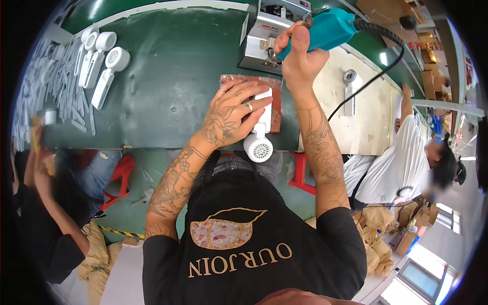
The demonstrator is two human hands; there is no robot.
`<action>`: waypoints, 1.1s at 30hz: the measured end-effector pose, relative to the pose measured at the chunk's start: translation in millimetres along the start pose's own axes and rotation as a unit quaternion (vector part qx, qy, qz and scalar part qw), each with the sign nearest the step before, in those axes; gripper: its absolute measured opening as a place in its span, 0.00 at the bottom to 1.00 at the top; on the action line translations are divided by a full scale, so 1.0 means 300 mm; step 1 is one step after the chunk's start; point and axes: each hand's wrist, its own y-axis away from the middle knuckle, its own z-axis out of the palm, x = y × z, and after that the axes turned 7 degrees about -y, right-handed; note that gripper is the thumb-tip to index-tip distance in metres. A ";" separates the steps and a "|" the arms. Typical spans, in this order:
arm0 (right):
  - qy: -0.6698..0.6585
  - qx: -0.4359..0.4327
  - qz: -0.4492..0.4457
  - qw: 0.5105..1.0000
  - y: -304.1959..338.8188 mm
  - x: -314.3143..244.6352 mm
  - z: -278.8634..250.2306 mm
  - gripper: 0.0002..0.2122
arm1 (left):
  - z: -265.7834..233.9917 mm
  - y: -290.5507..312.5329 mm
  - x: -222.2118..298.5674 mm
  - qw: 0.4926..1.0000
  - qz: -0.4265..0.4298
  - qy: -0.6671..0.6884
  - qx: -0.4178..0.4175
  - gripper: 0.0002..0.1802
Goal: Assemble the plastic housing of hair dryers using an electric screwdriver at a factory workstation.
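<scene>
My left hand (230, 113), with rings on its fingers, is wrapped over a small white handheld fan (261, 147). The handle lies on a reddish-brown pad (276, 114), while the round grille end sticks out toward me past the table edge. Farther off to the right, my right hand (305, 62) grips a teal electric screwdriver (330, 30) with a black cord. The tool is held level, its front end pointing left beside a silver box-shaped machine (256, 43). My fingers hide the tool's tip and part of the fan's handle.
Several white fans (101, 66) and a heap of pale strip-like parts (63, 86) lie at the left of the green table (168, 76). Another fan (351, 89) rests on a cream board (373, 122) at right. People sit on both sides; red stools (302, 175) stand below.
</scene>
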 end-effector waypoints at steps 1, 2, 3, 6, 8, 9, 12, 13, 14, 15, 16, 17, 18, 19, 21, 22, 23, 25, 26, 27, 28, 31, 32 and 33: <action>0.019 -0.013 0.008 1.000 0.005 -0.011 -0.005 0.18 | -0.002 0.004 0.001 1.000 -0.002 -0.007 -0.002 0.14; 0.018 -0.013 0.010 1.000 0.018 -0.033 0.004 0.18 | -0.003 0.008 -0.003 1.000 -0.003 -0.008 -0.003 0.14; 0.003 0.027 0.037 0.999 0.044 -0.074 0.019 0.19 | -0.003 0.010 -0.006 1.000 -0.006 -0.004 0.000 0.14; -0.065 0.056 0.079 0.993 0.139 -0.219 0.006 0.29 | -0.007 0.003 0.001 1.000 -0.007 0.003 0.004 0.15; -0.055 0.024 0.110 0.992 0.226 -0.282 0.006 0.33 | -0.002 0.000 -0.003 1.000 -0.003 0.002 0.004 0.15; -0.046 -0.005 0.121 0.992 0.255 -0.300 0.015 0.33 | 0.002 0.004 -0.007 1.000 -0.008 0.001 0.004 0.15; -0.043 -0.035 0.133 0.990 0.331 -0.309 0.046 0.33 | 0.006 0.011 -0.013 1.000 -0.008 -0.006 0.011 0.14; -0.044 -0.052 0.132 0.989 0.345 -0.305 0.048 0.33 | 0.003 0.010 -0.012 1.000 -0.008 0.000 0.011 0.14; -0.046 -0.069 0.131 0.988 0.356 -0.299 0.051 0.33 | 0.002 0.010 -0.011 1.000 -0.008 0.005 0.013 0.13; -0.053 -0.071 0.122 0.989 0.362 -0.293 0.054 0.32 | 0.001 0.011 -0.011 1.000 -0.010 0.004 0.013 0.13; -0.054 -0.072 0.123 0.988 0.365 -0.291 0.056 0.32 | -0.001 0.013 -0.011 1.000 -0.010 0.009 -0.001 0.16; -0.056 -0.071 0.124 0.988 0.366 -0.290 0.058 0.32 | -0.001 0.014 -0.011 1.000 -0.010 0.015 -0.015 0.18; -0.057 -0.070 0.125 0.988 0.368 -0.288 0.059 0.33 | 0.001 0.016 -0.012 1.000 -0.011 0.014 -0.014 0.18; -0.057 -0.072 0.126 0.988 0.370 -0.285 0.063 0.33 | 0.003 0.018 -0.014 1.000 -0.010 0.015 -0.012 0.18; -0.060 -0.075 0.118 0.988 0.377 -0.278 0.069 0.32 | 0.004 0.021 -0.015 1.000 -0.010 0.015 -0.010 0.18; -0.061 -0.076 0.118 0.988 0.380 -0.275 0.068 0.32 | 0.003 0.021 -0.014 1.000 -0.008 0.015 -0.008 0.18; -0.061 -0.075 0.120 0.988 0.383 -0.270 0.068 0.32 | 0.002 0.022 -0.015 1.000 -0.006 0.015 -0.008 0.18; -0.063 -0.074 0.123 0.988 0.388 -0.261 0.067 0.32 | 0.002 0.025 -0.015 1.000 -0.008 0.012 -0.008 0.18; -0.066 -0.079 0.129 0.986 0.387 -0.257 0.066 0.32 | 0.002 0.024 -0.015 1.000 -0.008 0.011 -0.009 0.18; -0.069 -0.085 0.135 0.985 0.388 -0.255 0.065 0.32 | 0.003 0.024 -0.016 1.000 -0.008 0.012 -0.009 0.18; -0.069 -0.084 0.136 0.985 0.392 -0.252 0.064 0.32 | 0.004 0.025 -0.017 1.000 -0.008 0.009 -0.010 0.18; -0.056 -0.082 0.137 0.986 0.403 -0.238 0.061 0.30 | 0.006 0.025 -0.021 1.000 -0.011 0.011 -0.012 0.19; -0.075 -0.086 0.135 0.984 0.409 -0.234 0.059 0.29 | 0.007 0.028 -0.020 1.000 -0.015 0.016 -0.012 0.19; -0.093 -0.090 0.133 0.983 0.412 -0.230 0.057 0.28 | 0.009 0.028 -0.022 1.000 -0.017 0.017 -0.013 0.19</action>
